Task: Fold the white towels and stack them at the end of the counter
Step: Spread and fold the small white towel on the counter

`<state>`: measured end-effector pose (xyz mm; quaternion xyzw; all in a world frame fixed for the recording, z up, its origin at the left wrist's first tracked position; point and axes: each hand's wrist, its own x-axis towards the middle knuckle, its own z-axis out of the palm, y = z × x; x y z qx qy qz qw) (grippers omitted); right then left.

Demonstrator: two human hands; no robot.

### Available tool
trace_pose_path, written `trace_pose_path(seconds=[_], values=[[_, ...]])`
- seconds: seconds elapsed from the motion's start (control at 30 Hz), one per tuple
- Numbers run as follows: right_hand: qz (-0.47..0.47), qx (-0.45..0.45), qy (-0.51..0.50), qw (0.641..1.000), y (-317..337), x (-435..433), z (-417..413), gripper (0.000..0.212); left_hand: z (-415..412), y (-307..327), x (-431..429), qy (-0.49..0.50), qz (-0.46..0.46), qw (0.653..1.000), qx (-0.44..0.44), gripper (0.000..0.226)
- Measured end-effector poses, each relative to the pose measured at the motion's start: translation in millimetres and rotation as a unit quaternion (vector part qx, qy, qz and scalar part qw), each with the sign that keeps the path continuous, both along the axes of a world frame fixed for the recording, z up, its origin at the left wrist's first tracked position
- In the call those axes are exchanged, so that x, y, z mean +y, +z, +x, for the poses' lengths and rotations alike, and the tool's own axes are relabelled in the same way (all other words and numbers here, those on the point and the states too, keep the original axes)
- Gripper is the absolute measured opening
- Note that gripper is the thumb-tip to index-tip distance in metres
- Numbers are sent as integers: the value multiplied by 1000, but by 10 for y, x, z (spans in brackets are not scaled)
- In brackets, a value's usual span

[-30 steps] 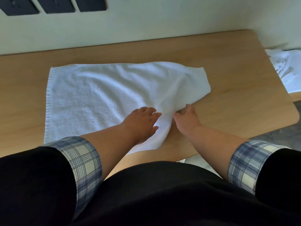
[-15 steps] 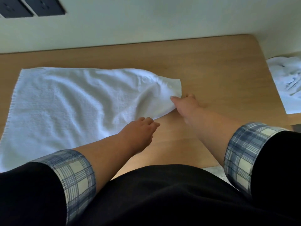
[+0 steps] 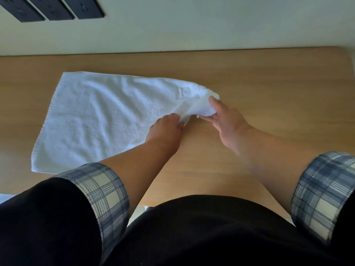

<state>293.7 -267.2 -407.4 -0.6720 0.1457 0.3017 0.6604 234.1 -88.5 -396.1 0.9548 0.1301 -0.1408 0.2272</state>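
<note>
The right hand [image 3: 228, 121] is pinching the far right corner of the white towel [image 3: 107, 120], thumb on top and fingers curled beneath, and is holding that corner lifted slightly off the desk [image 3: 269, 83]. The left hand [image 3: 165, 131] is gripping the near right corner, fingers closed on the fabric close to the wood. The two hands are sitting near each other but not touching, each clamped on its own corner, with the right edge of the towel bunching between them. The rest of the towel is lying spread flat on the desk, stretching away to the left, its left edge looking straight and its surface showing shallow wrinkles; an embossed mark is showing near the gathered corner. The step in hand appears to be the first fold, right edge to left edge. Risks are presenting as follows: the corners are being held too close together, so the edge could carry over bunched and give a crooked, lumpy fold; the wrinkles could be trapped inside; a pull on the right end could drag the whole towel along the smooth wood. Whether the left hand is holding one layer or several cannot be told, as its fingers are hiding the fabric. Plaid cuffs are framing both forearms. Dark wall sockets [image 3: 51, 7] are sitting above the desk.
</note>
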Motion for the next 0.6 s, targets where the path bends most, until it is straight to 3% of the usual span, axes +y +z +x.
trace_pose_path(seconds=[0.13, 0.2, 0.3, 0.37, 0.47, 0.53, 0.6], values=[[-30, 24, 122, 992, -76, 3, -100, 26, 80, 129, 139, 34, -72, 997, 13, 16], [-35, -3, 149, 988, -118, 47, -162, 29, 117, 170, 192, 37, -106, 994, 6, 22], [-39, -50, 140, 988, -104, 129, -182, 56, 166, 233, 232, 35, -135, 990, 7, 21], [-62, -80, 138, 985, -74, 178, -144, 47, 191, 258, 248, 31, -151, 988, 16, 18], [-129, -124, 149, 973, 37, 170, -139, 14, 220, 275, 250, 29, -155, 987, 22, 18], [-109, -134, 120, 978, 103, 157, -168, 31, 246, 286, 226, 25, -152, 988, 18, 18], [-52, -101, 56, 992, 183, 178, -195, 26, 280, 284, 167, 16, -160, 987, 20, 17]])
